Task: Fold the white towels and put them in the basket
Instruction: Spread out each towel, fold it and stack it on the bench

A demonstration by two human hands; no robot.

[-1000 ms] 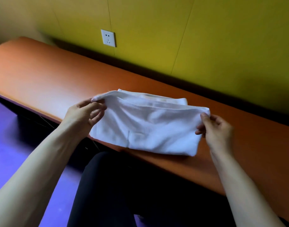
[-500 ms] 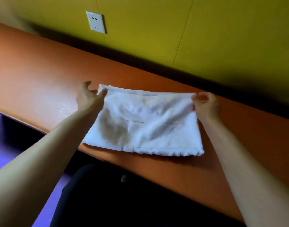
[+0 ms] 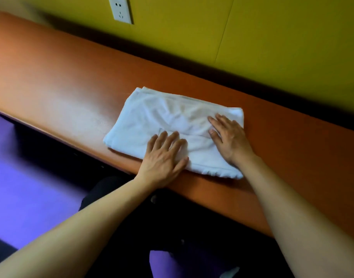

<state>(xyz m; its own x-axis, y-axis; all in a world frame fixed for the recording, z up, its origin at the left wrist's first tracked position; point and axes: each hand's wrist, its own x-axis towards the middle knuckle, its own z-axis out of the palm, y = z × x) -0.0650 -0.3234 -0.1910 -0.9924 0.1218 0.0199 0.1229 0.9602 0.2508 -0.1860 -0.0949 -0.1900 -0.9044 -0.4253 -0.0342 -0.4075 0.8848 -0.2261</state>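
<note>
A white towel (image 3: pixel 152 117), folded into a rough rectangle, lies flat on the orange table (image 3: pixel 61 77) near its front edge. My left hand (image 3: pixel 164 157) rests palm down on the towel's near middle, fingers spread. Flat on the towel's right part lies my right hand (image 3: pixel 228 137), fingers spread too. Neither hand grips the cloth. No basket is in view.
A yellow wall (image 3: pixel 272 37) runs behind the table, with a white socket (image 3: pixel 121 10) at the top left. The purple floor (image 3: pixel 31 187) shows below the table's front edge, and my dark-clothed legs (image 3: pixel 132 207) are under it.
Both hands brought the towel's lifted edge over to the far side, laid it down and let go. They now press flat on top of the folded towel.
</note>
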